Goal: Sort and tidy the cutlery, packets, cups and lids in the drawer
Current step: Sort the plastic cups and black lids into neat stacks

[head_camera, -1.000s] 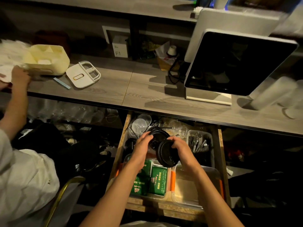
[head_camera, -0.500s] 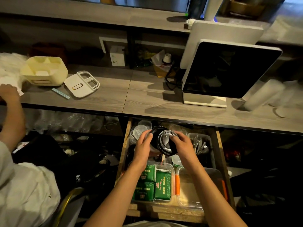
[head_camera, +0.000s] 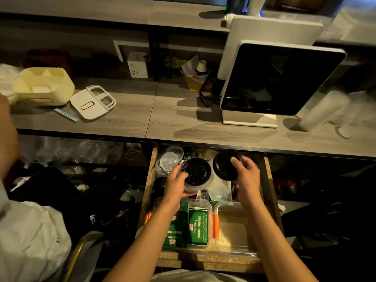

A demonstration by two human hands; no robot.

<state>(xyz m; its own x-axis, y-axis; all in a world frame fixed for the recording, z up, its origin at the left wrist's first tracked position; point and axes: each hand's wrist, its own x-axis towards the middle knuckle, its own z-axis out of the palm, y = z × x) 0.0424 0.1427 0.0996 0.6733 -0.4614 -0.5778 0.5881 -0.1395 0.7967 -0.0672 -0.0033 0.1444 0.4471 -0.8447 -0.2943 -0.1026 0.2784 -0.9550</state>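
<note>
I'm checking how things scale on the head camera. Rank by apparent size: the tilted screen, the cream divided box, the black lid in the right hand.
1. Tilted screen, clearly largest.
2. Cream divided box.
3. Black lid held by the right hand, smallest.

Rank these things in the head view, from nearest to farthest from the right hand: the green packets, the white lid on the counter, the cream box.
From the right hand:
1. green packets, in the clear tub at the drawer's front left.
2. white lid, on the counter, far left.
3. cream box, farther left, beside that lid.
</note>
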